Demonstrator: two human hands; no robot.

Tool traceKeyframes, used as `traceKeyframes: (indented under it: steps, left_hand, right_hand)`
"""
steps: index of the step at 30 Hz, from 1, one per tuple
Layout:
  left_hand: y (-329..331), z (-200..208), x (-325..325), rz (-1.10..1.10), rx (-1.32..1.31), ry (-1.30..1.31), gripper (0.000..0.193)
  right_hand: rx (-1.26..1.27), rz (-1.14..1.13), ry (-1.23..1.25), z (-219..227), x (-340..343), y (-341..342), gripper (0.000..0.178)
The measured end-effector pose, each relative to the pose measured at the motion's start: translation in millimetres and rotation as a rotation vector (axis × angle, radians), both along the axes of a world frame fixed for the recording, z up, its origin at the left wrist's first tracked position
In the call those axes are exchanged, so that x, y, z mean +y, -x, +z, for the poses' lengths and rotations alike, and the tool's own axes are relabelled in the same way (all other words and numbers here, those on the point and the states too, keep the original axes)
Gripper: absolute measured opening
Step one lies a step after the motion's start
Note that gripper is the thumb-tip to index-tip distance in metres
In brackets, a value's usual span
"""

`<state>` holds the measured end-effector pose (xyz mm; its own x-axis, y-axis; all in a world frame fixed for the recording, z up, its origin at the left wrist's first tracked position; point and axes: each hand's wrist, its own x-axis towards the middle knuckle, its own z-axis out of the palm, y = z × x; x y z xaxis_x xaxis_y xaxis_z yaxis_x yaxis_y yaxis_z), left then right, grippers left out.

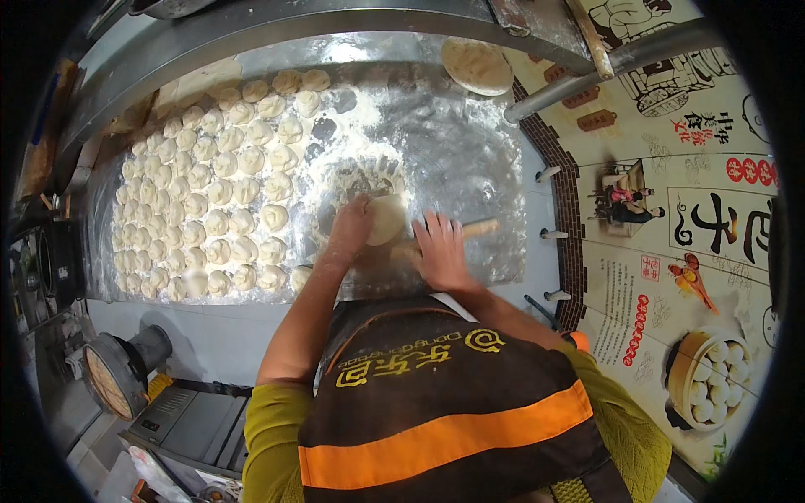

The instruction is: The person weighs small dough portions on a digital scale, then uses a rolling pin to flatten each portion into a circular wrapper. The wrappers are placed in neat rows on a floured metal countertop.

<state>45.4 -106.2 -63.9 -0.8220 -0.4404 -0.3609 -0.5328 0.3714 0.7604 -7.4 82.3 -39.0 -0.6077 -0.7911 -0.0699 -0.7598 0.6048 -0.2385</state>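
My left hand [351, 225] is closed on the left edge of a round, flat dough wrapper [387, 220] lying on the floured worktop. To its right, my right hand [441, 250] presses down over a wooden rolling pin [482, 226], its fingers stretched across it. One end of the pin sticks out to the right of that hand, and the middle is covered by the palm. Rows of pleated, filled buns [220, 192] cover the left part of the worktop. Loose flour [348, 155] is spread in the middle, just beyond my left hand.
The metal worktop [470, 159] shows bare at right. At its far right edge lies a round tan board or lid [477, 66]. A metal rail [335, 18] runs along the far side. Near left stands a round-topped steamer-like appliance [113, 377]. A printed wall [671, 226] borders the right.
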Motion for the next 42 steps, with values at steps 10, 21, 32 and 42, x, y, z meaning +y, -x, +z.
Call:
traceKeyframes:
  steps: [10,21,32,42]
  left_hand:
    - [9.7,16.7,-3.7,-0.094,-0.103,-0.036,0.029]
    - [16.6,28.1,-3.8,-0.166,-0.085,0.1,0.028]
    - [13.1,15.8,-3.8,-0.129,0.019,0.097,0.027]
    - [2.5,-0.6,-4.4,0.028,0.079,-0.02,0.025]
  right_hand:
    - [-0.091,-0.006,-0.029,-0.6,-4.1,4.0,0.053]
    - [0.087,-0.06,0.157,-22.2,-40.2,38.5,0.047]
    - [0.136,-0.092,0.218,-23.2,-54.9,47.9,0.052]
    - [0.051,-0.091,0.092,-10.9,-33.8,18.2,0.052]
